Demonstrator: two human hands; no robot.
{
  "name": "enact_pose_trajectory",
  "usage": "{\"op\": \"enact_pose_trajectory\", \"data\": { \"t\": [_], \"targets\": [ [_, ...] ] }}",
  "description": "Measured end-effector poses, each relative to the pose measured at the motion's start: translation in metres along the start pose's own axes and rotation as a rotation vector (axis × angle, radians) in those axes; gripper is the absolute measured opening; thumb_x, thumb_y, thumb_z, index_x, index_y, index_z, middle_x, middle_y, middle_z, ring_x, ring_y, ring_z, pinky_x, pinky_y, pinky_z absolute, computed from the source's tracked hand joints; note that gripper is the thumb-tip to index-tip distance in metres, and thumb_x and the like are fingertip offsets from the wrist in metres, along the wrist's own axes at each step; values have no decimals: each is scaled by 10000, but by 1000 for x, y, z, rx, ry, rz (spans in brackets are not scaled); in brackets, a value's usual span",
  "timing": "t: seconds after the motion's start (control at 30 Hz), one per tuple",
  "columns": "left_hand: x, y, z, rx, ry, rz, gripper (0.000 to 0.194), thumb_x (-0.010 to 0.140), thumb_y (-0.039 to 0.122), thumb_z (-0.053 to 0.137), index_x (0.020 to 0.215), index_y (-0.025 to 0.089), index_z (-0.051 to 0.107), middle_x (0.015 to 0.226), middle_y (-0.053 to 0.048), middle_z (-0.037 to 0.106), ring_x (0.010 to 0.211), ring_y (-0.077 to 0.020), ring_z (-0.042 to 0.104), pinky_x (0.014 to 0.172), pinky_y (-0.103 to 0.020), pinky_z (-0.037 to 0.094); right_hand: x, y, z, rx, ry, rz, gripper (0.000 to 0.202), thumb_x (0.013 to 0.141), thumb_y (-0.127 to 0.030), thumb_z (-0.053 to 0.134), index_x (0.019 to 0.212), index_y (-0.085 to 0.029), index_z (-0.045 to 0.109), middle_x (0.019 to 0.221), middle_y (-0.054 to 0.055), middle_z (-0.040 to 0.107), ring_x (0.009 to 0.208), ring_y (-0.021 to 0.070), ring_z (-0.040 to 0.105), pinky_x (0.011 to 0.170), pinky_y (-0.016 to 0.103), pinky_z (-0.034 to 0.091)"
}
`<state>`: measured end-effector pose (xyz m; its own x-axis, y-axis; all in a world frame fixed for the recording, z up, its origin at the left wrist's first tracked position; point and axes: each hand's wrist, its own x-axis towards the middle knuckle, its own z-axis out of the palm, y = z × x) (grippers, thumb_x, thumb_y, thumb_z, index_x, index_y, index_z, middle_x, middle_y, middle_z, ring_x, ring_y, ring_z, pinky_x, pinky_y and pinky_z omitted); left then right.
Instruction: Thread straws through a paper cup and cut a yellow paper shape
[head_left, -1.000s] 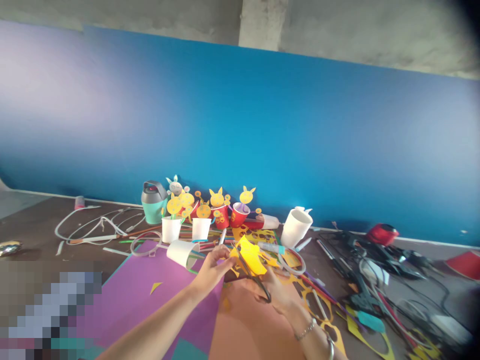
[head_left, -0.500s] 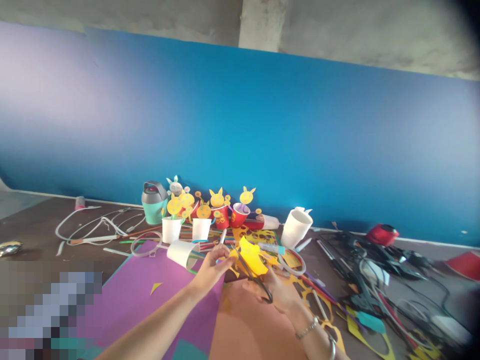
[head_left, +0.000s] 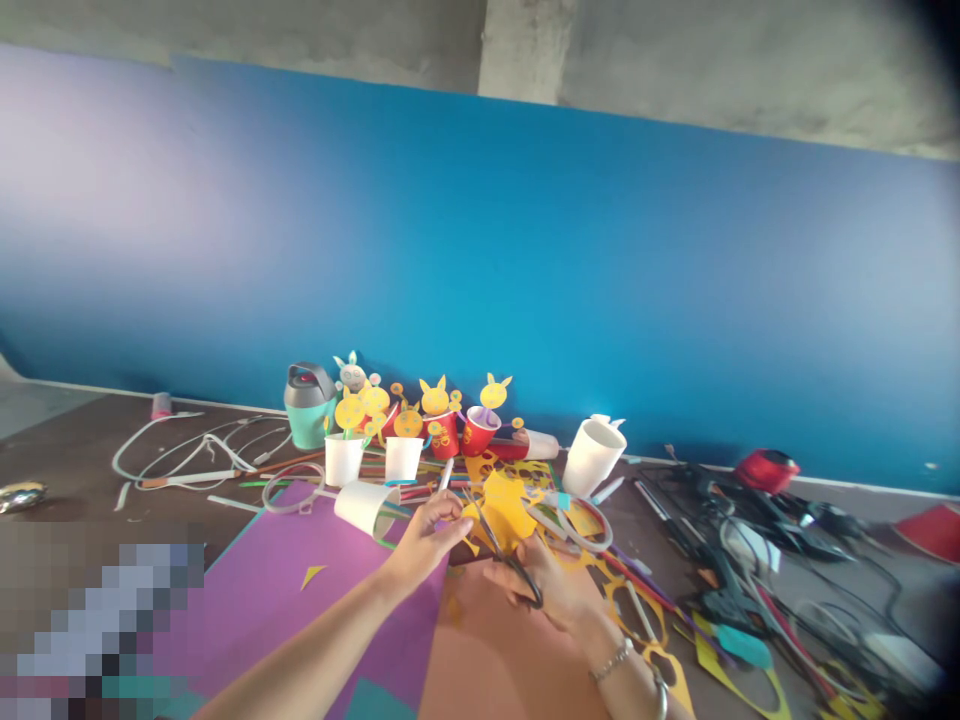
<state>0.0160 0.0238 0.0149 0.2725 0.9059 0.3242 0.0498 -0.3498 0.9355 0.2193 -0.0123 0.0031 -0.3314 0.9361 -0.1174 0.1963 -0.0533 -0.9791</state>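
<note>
My left hand (head_left: 429, 535) is closed, thumb and fingers pinching the left edge of a yellow piece of paper (head_left: 511, 508). In my right hand (head_left: 546, 582) is a pair of scissors (head_left: 491, 538) with dark handles, its blades pointing up and left across the paper. The right fingertips also lie close against the paper's lower edge. A white stick-like thing (head_left: 446, 474) rises just above my left fingers; whether it is held is unclear. Below my hands lie an orange sheet (head_left: 502, 650) and a purple sheet (head_left: 337, 570), with a small yellow scrap (head_left: 312, 576) on the purple one.
Behind my hands stand white cups (head_left: 343, 461) and red cups (head_left: 481, 430) with yellow paper animal heads. A white cup (head_left: 366, 508) lies tipped over. A teal flask (head_left: 310, 410) stands at the back left. Cut-out paper (head_left: 634, 610), cables and black glue guns (head_left: 727, 590) clutter the right side.
The yellow paper has tipped flatter and its bright, raised face looks darker now. My right hand and the scissors have shifted only slightly; my left hand has barely moved.
</note>
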Motion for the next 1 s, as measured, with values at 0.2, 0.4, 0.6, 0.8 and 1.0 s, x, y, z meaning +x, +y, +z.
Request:
{"op": "enact_pose_trajectory", "data": {
  "t": [0.2, 0.4, 0.6, 0.8, 1.0],
  "targets": [
    [0, -1, 0, 16, 0, 2, 282, 839, 407, 642, 659, 201, 575, 822, -36, 564, 841, -202, 543, 834, -325, 430, -1, -7, 3, 34, -11, -6, 540, 636, -708, 753, 782, -246, 514, 466, -84, 421, 403, 99, 348, 407, 249, 306],
    [0, 0, 1, -12, 4, -13, 287, 836, 412, 648, 663, 193, 581, 800, -32, 546, 815, -194, 522, 807, -312, 421, -3, -11, 5, 53, -6, 24, 514, 651, -657, 774, 721, -250, 469, 461, -72, 441, 412, 108, 379, 419, 256, 307],
    [0, 1, 1, -26, -13, -27, 261, 834, 375, 643, 661, 192, 576, 798, -33, 549, 825, -197, 533, 819, -317, 414, -2, -4, 4, 24, 39, 37, 577, 629, -663, 785, 650, -260, 372, 444, -70, 437, 405, 106, 382, 421, 255, 277],
    [0, 1, 2, -33, -18, -30, 255, 828, 360, 643, 649, 196, 567, 789, -25, 544, 813, -190, 528, 803, -311, 410, -1, 3, 4, 31, 41, 5, 579, 622, -676, 783, 680, -263, 381, 477, -85, 407, 417, 96, 342, 432, 260, 261],
    [1, 2, 2, -53, 1, -34, 255, 813, 357, 656, 652, 199, 539, 788, -19, 515, 809, -190, 512, 794, -312, 395, 0, 1, 3, 54, 15, -2, 545, 618, -676, 786, 778, -252, 483, 482, -94, 403, 418, 95, 331, 420, 253, 256]
  ]
}}
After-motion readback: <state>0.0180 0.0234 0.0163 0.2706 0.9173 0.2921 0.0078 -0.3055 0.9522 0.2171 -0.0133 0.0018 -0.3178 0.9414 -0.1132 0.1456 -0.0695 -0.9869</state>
